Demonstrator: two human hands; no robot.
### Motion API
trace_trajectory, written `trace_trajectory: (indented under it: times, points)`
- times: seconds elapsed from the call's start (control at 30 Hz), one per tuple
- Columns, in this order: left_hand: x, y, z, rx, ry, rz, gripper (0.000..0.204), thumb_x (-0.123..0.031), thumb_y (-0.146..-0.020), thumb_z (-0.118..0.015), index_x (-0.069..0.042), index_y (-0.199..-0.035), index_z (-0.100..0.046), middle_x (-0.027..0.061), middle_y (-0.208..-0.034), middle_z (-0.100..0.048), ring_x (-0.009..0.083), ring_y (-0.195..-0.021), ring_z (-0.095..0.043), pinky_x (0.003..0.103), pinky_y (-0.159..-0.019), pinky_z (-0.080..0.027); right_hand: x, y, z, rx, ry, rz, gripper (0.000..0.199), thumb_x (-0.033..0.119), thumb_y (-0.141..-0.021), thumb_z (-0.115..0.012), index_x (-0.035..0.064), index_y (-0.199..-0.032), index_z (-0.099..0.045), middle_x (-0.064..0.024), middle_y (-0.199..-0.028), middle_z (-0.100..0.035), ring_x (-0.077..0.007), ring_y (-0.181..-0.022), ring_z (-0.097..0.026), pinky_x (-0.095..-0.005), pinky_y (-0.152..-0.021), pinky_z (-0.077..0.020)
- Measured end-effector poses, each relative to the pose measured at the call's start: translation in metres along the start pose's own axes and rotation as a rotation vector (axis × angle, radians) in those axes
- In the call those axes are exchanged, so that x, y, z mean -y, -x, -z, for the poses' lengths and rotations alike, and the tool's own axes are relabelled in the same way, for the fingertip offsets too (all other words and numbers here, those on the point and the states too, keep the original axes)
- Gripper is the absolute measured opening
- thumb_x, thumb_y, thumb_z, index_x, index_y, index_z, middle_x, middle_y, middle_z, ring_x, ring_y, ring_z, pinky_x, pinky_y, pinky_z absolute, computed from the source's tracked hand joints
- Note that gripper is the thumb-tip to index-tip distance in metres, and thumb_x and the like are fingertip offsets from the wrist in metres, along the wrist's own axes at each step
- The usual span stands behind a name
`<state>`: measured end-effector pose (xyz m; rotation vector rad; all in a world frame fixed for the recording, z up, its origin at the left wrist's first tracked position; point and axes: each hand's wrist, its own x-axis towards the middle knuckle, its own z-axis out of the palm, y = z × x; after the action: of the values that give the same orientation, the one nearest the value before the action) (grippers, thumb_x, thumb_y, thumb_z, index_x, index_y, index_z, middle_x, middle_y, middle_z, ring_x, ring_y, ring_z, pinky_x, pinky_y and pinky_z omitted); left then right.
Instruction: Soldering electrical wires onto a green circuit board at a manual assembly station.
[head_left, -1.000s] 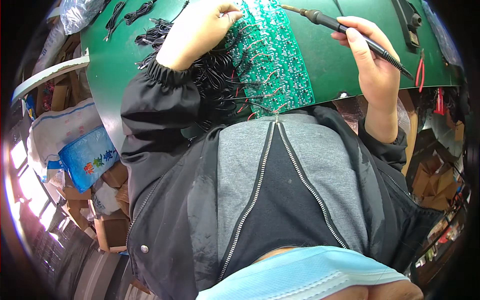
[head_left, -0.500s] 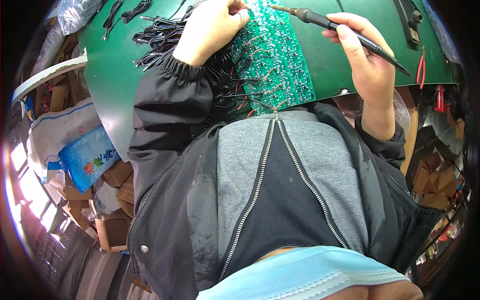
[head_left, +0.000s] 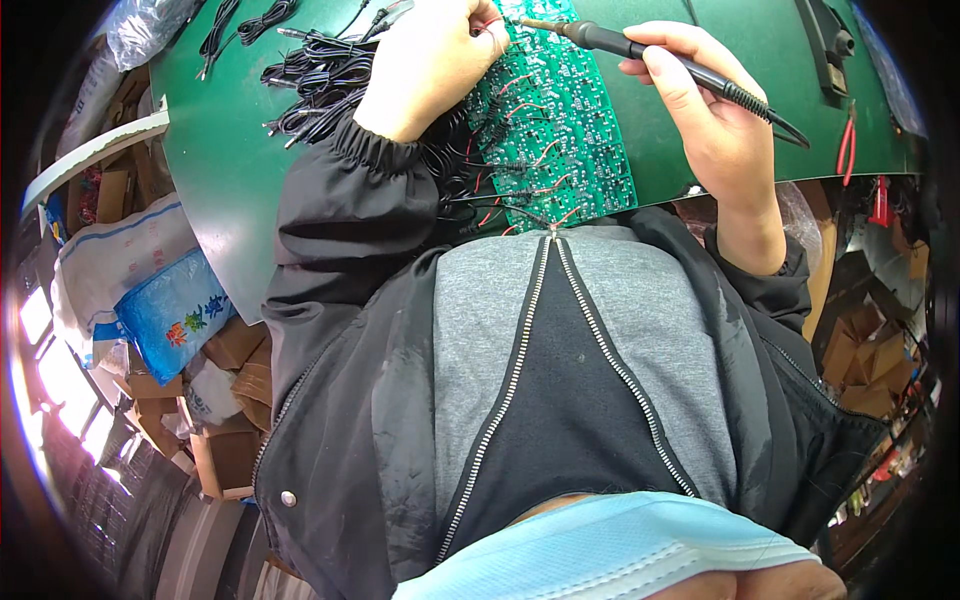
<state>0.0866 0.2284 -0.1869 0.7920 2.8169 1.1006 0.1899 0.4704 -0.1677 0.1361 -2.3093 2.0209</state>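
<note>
A green circuit board panel, dense with small components, lies on the table in front of me. Along its left side, short red wires and black cables run onto it. My left hand is closed at the board's far left edge, its fingertips pinching a thin red wire. In my right hand is a soldering iron, gripped like a pen. The iron's tip points left over the board, close to my left fingertips; whether it touches the board I cannot tell.
Bundles of black cable with plugs lie left of the board on the green table. At the right are a black stand-like holder and red-handled pliers. Boxes and a blue bag sit at lower left.
The soldering iron has moved left and slightly down in my right hand, its tip nearer my left fingers. My left hand has shifted a little to the right, still pinching.
</note>
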Motion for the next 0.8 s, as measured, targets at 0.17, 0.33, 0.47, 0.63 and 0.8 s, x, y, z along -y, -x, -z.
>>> trace_trajectory:
  times: [0.17,0.33,0.47,0.63,0.8]
  points:
    - [0.003,0.001,-0.002,-0.003,-0.008,0.001,0.014,-0.015,-0.088,-0.071,-0.003,-0.095,-0.067,0.0189,-0.082,-0.068,0.0363,-0.075,-0.069,0.042,-0.070,-0.055,0.013,-0.006,-0.001,0.081,0.194,0.104,0.022,0.005,-0.103,-0.061,-0.0074,-0.120,-0.067,-0.0103,-0.111,-0.070,-0.0164,-0.100,-0.071,-0.0249,-0.087,-0.0533]
    - [0.001,0.002,-0.001,-0.028,-0.026,-0.013,0.014,-0.015,-0.089,-0.070,-0.004,-0.095,-0.067,0.0182,-0.082,-0.069,0.0363,-0.075,-0.069,0.042,-0.069,-0.055,0.020,-0.007,-0.002,0.067,0.246,0.126,0.021,0.004,-0.103,-0.060,-0.0081,-0.118,-0.067,-0.0111,-0.110,-0.070,-0.0174,-0.099,-0.071,-0.0270,-0.089,-0.0546]
    - [0.002,0.002,-0.001,-0.019,-0.019,-0.012,0.013,-0.016,-0.089,-0.070,-0.004,-0.094,-0.066,0.0182,-0.082,-0.069,0.0365,-0.075,-0.069,0.042,-0.069,-0.055,0.016,-0.002,0.004,-0.009,0.168,0.135,0.022,0.003,-0.103,-0.059,-0.0078,-0.120,-0.067,-0.0119,-0.110,-0.070,-0.0184,-0.099,-0.071,-0.0285,-0.090,-0.0552]
    - [0.002,0.003,-0.001,-0.015,-0.041,0.002,0.013,-0.016,-0.089,-0.070,-0.004,-0.094,-0.066,0.0185,-0.082,-0.068,0.0377,-0.076,-0.069,0.044,-0.070,-0.055,0.014,0.005,0.009,-0.048,0.129,0.124,0.023,0.003,-0.103,-0.059,-0.0085,-0.122,-0.067,-0.0126,-0.112,-0.071,-0.0187,-0.100,-0.071,-0.0290,-0.091,-0.0555]
    - [0.004,-0.005,0.006,0.094,0.152,-0.067,0.016,-0.016,-0.091,-0.066,-0.001,-0.096,-0.066,0.0162,-0.078,-0.067,0.0290,-0.075,-0.067,0.039,-0.072,-0.053,0.018,0.005,0.017,-0.069,0.170,0.158,0.024,0.006,-0.104,-0.059,-0.0085,-0.121,-0.067,-0.0128,-0.109,-0.072,-0.0196,-0.099,-0.072,-0.0298,-0.091,-0.0560]
